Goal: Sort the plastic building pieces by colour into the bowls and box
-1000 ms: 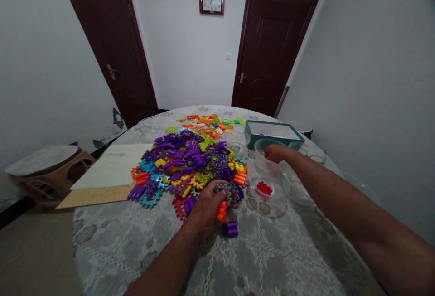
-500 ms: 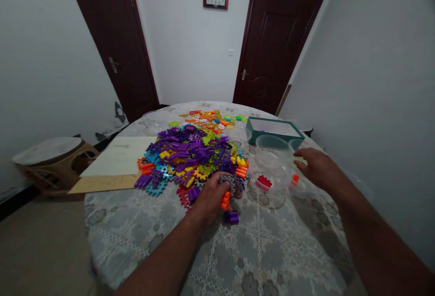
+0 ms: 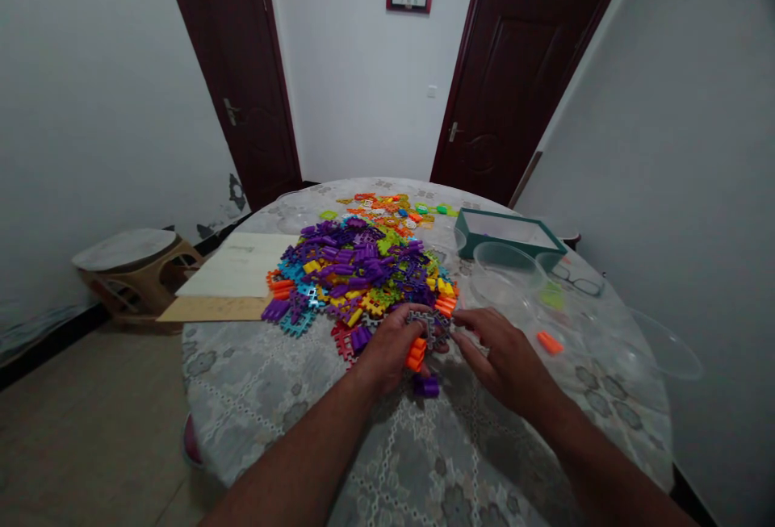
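Note:
A big heap of interlocking plastic pieces, mostly purple with orange, yellow, blue and green, covers the middle of the round table. At the heap's near edge, my left hand is curled around a grey piece and an orange piece. A loose purple piece lies just below it. My right hand sits close to the right, fingers stretched toward the grey piece and holding nothing.
Clear plastic bowls stand to the right; one holds a green piece, another an orange piece. Behind them are a teal box and glasses. A flat board overhangs the left edge, near a stool.
My right hand has come back from the bowls on the right to the heap's near edge beside my left hand. The left hand has kept its grip. The view has shifted left.

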Available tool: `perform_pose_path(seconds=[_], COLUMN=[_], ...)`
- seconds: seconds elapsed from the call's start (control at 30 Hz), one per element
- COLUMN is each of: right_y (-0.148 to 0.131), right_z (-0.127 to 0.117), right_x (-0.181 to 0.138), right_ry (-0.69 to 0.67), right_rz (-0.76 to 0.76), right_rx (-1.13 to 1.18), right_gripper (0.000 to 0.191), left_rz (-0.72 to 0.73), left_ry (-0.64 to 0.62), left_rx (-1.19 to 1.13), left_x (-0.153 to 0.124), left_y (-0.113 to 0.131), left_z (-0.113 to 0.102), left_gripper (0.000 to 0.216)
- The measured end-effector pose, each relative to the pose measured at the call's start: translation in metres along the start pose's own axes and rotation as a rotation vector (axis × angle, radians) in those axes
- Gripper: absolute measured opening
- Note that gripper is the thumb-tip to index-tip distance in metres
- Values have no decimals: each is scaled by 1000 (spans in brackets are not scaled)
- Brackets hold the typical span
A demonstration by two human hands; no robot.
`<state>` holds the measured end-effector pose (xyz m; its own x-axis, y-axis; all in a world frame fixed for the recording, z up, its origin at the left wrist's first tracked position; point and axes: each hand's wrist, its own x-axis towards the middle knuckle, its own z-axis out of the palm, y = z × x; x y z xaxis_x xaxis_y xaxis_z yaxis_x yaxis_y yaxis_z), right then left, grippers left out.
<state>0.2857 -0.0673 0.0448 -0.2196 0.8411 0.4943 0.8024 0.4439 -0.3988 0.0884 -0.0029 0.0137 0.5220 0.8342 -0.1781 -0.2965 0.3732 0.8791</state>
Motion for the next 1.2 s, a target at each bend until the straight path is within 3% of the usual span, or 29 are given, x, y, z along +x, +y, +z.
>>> perform_pose_path(seconds=[0.2,0.4,0.53,0.67,0.8,1.0,1.2], right_y=[-12,32,62,68,48,0,-8], right_z=[-1,-28,-37,-33,-20,1,6], right_x=[21,62,114,145,127,76,64], right_ry=[-144,-182,9,201,167,-218,-329], right_rz=[221,366,402,408,359,140,252], right_rx=[177,195,-36,-183,-108,93,370], right_gripper=[25,27,27,39,34,22,27], left_rz=[-3,-35,-55,-53,-3,45,47], left_ry=[-46,4,16,16,19,-5,-101], left_rx=[18,-10,-75,-155,-192,-147,-133], left_x=[-4,-1,1,2,3,3,1], left_y=[4,2,2,1,-1,-1,0], left_z=[1,-2,-5,-8,-10,-8,-8], left_gripper=[40,39,43,46,42,46,52])
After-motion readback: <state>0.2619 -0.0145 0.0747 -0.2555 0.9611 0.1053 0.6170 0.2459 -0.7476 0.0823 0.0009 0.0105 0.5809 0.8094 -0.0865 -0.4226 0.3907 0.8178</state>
